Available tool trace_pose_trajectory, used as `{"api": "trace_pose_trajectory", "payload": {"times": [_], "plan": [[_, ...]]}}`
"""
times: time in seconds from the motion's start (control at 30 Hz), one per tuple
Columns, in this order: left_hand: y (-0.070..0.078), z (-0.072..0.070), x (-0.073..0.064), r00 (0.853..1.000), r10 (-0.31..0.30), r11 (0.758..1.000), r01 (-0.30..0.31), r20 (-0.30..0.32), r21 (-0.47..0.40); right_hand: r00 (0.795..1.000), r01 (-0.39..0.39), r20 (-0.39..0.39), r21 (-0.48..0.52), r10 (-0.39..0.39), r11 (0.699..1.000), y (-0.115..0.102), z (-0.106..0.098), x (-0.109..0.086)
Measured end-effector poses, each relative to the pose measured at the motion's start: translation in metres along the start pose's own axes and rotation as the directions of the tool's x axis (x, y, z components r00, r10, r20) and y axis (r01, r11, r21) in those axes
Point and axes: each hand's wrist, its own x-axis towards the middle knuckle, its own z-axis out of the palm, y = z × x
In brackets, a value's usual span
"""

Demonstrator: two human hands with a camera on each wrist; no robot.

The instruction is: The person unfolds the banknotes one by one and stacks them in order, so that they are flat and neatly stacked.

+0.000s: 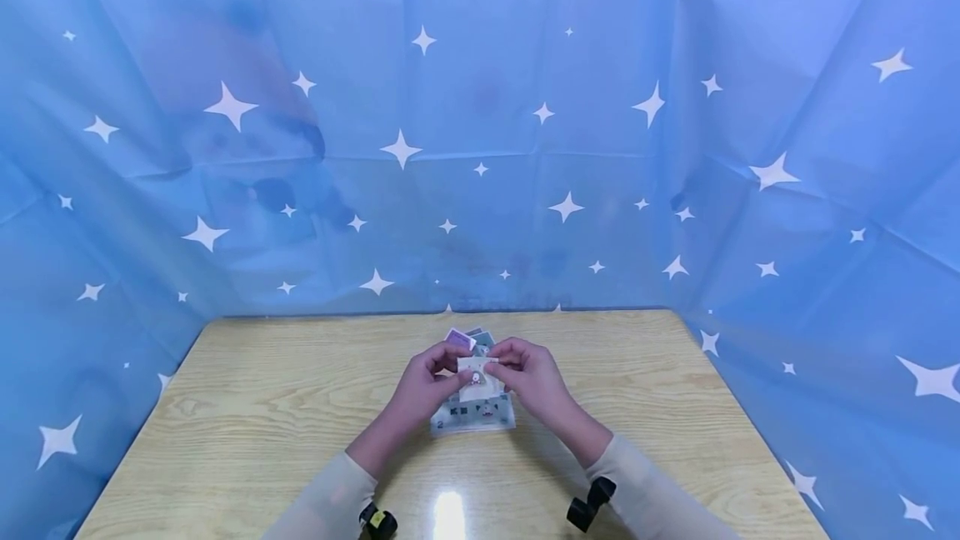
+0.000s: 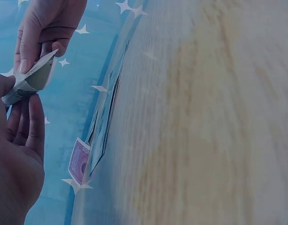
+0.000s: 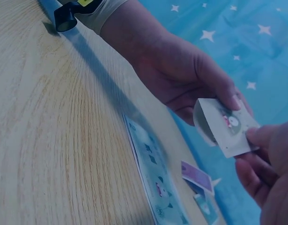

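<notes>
Both hands hold a small folded play banknote (image 1: 478,388), pale with a cartoon figure printed on it, above a pile of notes. My left hand (image 1: 429,380) pinches its left edge between thumb and fingers; my right hand (image 1: 534,377) pinches the right edge. From the right wrist, the folded note (image 3: 228,126) shows two layers, with the rear one bowed away from the front. Beneath the hands lies a greenish play banknote (image 1: 474,419), printed with a "2" and a cartoon figure. A purple note (image 1: 459,338) pokes out behind the hands.
The pile rests on a light wood-grain table (image 1: 300,390). A blue cloth (image 1: 480,107) with white stars hangs behind the table and along both sides. Small black devices are strapped at the left wrist (image 1: 377,521) and right wrist (image 1: 591,504).
</notes>
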Motion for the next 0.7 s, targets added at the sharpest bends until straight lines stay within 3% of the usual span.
{"api": "trace_pose_trajectory", "payload": {"times": [0.47,0.7], "plan": [[0.0044,0.0031,-0.0023,1.0,0.012,0.999,-0.011,-0.008,0.052,0.998,0.023,-0.053,-0.024,-0.024,0.999,-0.001,0.0001,-0.0023],[-0.0003,-0.0015,-0.0008,0.996,0.093,0.993,-0.093,0.011,0.075,1.0,-0.007,-0.015,0.065,0.008,0.998,-0.0006,-0.0029,-0.0022]]}}
